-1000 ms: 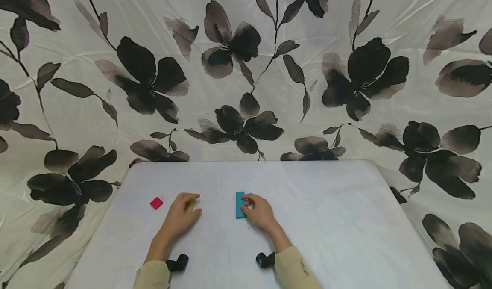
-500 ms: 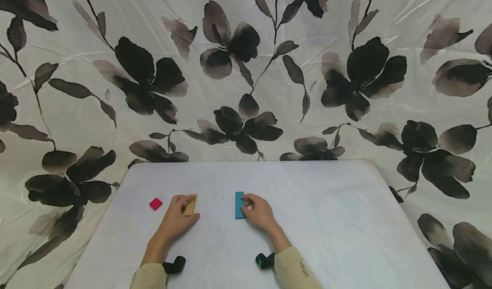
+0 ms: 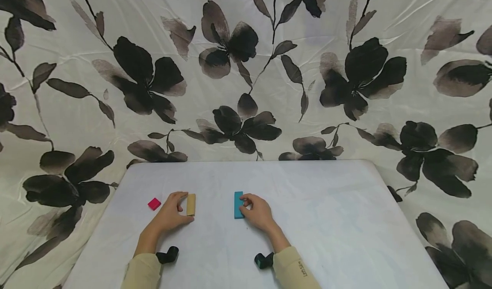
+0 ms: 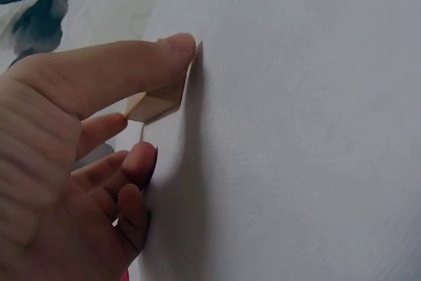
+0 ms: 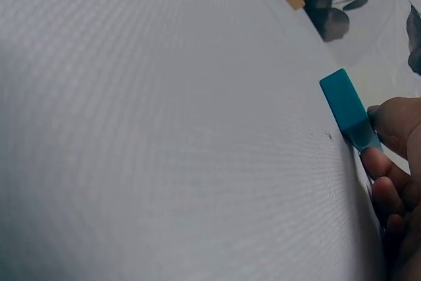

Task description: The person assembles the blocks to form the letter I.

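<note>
On the white table, a yellow wooden block (image 3: 191,204) sits beside my left hand (image 3: 167,215). Thumb and index finger spread toward its two ends; whether they touch it is unclear. In the left wrist view the thumb (image 4: 131,74) hides part of the yellow block (image 4: 156,104). My right hand (image 3: 259,212) pinches the right side of a blue rectangular block (image 3: 238,205), its long side pointing away from me. The right wrist view shows the blue block (image 5: 345,100) with one end between thumb and index finger.
A small pink block (image 3: 154,204) lies to the left of the left hand. Behind the table (image 3: 323,220) hangs a white cloth with dark flowers (image 3: 238,126). Each wrist wears a black device (image 3: 168,255).
My left hand has drawn back to the left and its thumb and index finger have spread, uncovering the yellow block, which stands nearly in place. The right hand and blue block keep still.
</note>
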`<state>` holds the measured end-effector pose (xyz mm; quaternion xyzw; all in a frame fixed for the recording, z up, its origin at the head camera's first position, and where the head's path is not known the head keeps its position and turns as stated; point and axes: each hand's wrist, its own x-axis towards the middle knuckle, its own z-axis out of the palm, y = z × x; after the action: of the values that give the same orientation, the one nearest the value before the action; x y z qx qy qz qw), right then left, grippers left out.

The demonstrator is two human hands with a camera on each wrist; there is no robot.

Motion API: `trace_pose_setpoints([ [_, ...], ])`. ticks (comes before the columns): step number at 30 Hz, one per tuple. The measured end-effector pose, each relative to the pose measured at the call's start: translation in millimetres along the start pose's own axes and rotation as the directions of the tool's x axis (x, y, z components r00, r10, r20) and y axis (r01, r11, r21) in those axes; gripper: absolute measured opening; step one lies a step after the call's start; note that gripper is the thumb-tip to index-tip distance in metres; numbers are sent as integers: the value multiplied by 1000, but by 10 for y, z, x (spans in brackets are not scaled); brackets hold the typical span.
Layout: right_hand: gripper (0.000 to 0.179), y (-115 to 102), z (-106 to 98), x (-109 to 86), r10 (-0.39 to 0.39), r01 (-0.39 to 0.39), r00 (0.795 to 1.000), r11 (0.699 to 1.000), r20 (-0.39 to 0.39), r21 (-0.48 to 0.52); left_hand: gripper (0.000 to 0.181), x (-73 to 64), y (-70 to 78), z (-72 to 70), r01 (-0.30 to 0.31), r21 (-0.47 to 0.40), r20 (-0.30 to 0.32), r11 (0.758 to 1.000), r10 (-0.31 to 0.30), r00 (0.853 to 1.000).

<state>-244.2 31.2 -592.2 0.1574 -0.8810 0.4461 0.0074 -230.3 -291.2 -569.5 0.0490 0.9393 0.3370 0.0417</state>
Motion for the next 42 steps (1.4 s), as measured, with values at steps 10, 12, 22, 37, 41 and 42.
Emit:
trace_pose_setpoints([
  [10, 27, -10, -2, 0, 1, -1, 1000, 1000, 4, -5, 86, 49, -55, -10, 21, -22, -2, 1000, -21, 1000],
  [12, 27, -7, -11, -1, 3, -3, 1000, 1000, 3, -7, 86, 57, -42, -6, 28, -29, 1, 999, -28, 1000],
  [22, 26, -19, -17, -11, -14, 14, 1000, 1000, -9, -3, 87, 84, -48, 14, 32, -37, -17, 999, -33, 999],
  [37, 26, 10, 6, -11, -37, 37, 999, 999, -16, -26, 83, 10, 17, -11, -10, -141, -30, 990, 6, 1000],
  [41, 26, 2, 4, -20, -36, 36, 999, 999, -14, -26, 83, -33, 43, 13, -19, -144, -27, 989, 15, 1000],
  [42, 26, 0, 4, -22, -35, 35, 999, 999, -13, -28, 83, -45, 49, 22, -16, -142, -26, 990, 13, 1000],
])
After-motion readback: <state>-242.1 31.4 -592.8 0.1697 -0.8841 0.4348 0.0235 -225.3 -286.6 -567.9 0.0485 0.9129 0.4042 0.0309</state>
